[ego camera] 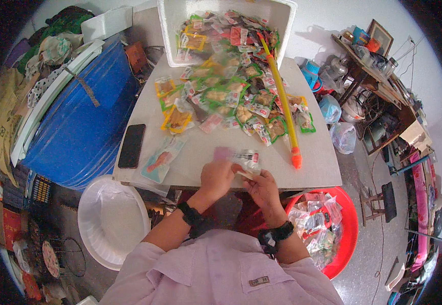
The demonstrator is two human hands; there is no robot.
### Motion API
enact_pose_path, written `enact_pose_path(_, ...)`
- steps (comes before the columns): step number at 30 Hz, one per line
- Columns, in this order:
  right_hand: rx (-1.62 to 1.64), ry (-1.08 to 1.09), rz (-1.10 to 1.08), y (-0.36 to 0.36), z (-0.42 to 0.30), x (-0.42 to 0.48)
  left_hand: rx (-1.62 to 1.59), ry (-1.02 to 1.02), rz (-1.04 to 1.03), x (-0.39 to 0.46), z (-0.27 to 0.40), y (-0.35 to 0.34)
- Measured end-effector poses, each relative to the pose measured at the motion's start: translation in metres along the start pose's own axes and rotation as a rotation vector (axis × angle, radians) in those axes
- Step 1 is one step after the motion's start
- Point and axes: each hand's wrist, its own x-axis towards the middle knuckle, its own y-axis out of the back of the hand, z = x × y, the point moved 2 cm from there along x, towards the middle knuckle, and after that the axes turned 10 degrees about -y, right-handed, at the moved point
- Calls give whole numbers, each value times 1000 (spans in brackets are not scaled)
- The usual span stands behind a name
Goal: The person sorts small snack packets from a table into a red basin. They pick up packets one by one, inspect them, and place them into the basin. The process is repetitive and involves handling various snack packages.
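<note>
My left hand (216, 177) and my right hand (262, 187) are close together above the front edge of the white table (202, 152). Between their fingers is a small plastic food packet (248, 159), partly silvery, with a blurred purplish part beside my left hand. Beyond my hands a heap of small snack packets (221, 93) with green, yellow and clear edges spills from a white foam box (163, 34) lying open towards me. A yellow tube with orange ends (283, 99) lies across the heap's right side.
A black phone (131, 146) and a light blue printed bag (163, 160) lie at the table's left. Below left stands a white basin (114, 225); below right, a red basin (348, 232) holds plastic packaging. A large blue tub (87, 114) is at the left, a small stool (388, 202) at the right.
</note>
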Motion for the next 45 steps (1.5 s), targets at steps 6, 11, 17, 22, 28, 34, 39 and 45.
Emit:
enact_pose_path(6,263,-222,-284,14,-37,2,58,-34,5,-5,0,3)
enact_pose_path(11,655,-618,-250,34,-36,0,-39,-154,51,-11,8,4)
enact_pose_path(17,706,-692,-240,11,-24,-2,-100,-240,50,-13,17,0)
enact_pose_path(22,635,-617,-183,-11,-9,5,-88,-309,81,-14,26,2)
enact_pose_path(28,329,-192,-126,-42,30,11,-77,-235,-72,-18,24,0)
enact_pose_path(34,635,-132,-278,-18,-14,-1,-181,-246,-11,-20,27,11)
enact_pose_path(39,678,-551,-153,-7,-33,-4,-211,-266,9,-23,23,9)
enact_pose_path(45,387,-355,-85,4,-34,2,-225,-279,149,-27,23,3)
